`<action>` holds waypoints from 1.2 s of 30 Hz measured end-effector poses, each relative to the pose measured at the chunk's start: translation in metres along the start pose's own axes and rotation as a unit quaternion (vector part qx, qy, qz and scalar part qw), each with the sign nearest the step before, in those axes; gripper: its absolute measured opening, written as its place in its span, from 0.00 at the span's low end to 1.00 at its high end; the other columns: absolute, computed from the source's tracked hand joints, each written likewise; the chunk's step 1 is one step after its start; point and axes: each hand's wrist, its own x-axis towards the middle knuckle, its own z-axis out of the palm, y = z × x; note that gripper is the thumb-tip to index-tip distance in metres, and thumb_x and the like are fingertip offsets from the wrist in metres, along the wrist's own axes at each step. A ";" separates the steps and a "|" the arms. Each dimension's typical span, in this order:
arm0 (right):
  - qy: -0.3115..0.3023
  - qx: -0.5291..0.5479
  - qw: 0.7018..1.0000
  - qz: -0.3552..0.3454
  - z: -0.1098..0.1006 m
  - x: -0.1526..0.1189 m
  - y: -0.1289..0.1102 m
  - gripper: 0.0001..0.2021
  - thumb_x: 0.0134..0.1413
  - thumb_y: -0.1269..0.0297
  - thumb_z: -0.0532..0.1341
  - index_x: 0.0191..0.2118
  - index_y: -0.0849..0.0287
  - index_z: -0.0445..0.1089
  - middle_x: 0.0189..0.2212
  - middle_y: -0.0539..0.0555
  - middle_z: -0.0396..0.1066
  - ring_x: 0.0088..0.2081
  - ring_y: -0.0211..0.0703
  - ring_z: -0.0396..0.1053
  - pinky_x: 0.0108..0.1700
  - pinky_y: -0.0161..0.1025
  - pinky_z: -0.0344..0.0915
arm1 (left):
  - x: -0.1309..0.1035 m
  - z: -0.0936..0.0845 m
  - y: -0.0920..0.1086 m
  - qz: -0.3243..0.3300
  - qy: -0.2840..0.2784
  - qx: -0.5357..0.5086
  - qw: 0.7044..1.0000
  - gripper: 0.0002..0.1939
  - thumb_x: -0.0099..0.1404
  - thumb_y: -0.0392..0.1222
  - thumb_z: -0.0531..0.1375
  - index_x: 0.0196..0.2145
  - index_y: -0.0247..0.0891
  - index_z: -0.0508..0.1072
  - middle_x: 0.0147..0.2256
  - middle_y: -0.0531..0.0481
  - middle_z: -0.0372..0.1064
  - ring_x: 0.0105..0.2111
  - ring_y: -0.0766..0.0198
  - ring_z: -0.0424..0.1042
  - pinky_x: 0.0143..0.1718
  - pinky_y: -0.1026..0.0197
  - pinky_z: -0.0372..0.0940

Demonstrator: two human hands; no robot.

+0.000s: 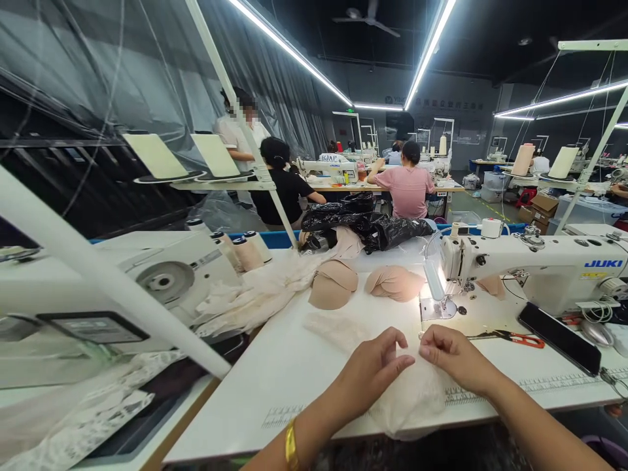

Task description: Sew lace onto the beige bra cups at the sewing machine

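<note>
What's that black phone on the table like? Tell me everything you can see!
The black phone is a flat, glossy-looking rectangle, screen up and dark. It lies slantwise on the white table, in front of the white sewing machine and right of the orange-handled scissors. Neither the left hand nor the right hand touches it.

A glossy black plastic bag (392, 230) lies crumpled. Beyond the bag, a person in a pink top (405, 186) sits facing away; beyond it to the left, a person in black (282, 186) sits near a standing person in white (235, 134). Cardboard boxes (544, 208) are well to its right, a black phone (559, 337) nearer and rightward, a ceiling fan (370, 18) high above it.
</note>
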 end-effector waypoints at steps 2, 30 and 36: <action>0.035 -0.021 0.999 -0.033 0.002 -0.003 -0.002 0.14 0.63 0.51 0.64 0.35 0.56 0.69 0.39 0.51 0.67 0.42 0.44 0.62 0.41 0.38 0.57 | 0.001 0.000 0.000 -0.027 -0.009 -0.002 1.000 0.19 0.67 0.59 0.58 0.35 0.40 0.68 0.23 0.59 0.54 0.27 0.64 0.55 0.30 0.61 0.50; 0.118 0.078 0.990 0.029 0.000 0.016 0.035 0.21 0.58 0.43 0.66 0.43 0.56 0.67 0.26 0.44 0.62 0.30 0.40 0.63 0.35 0.38 0.64 | 0.085 -0.090 -0.035 -0.043 0.376 0.205 0.903 0.14 0.68 0.39 0.51 0.41 0.37 0.76 0.46 0.37 0.77 0.49 0.47 0.74 0.54 0.48 0.66; 0.116 0.116 0.985 0.045 -0.003 0.012 0.025 0.27 0.57 0.34 0.63 0.43 0.56 0.66 0.32 0.51 0.74 0.30 0.42 0.70 0.33 0.38 0.62 | 0.025 -0.048 -0.012 -0.057 0.246 -0.039 0.967 0.16 0.63 0.56 0.59 0.34 0.40 0.71 0.26 0.53 0.69 0.27 0.61 0.70 0.28 0.62 0.63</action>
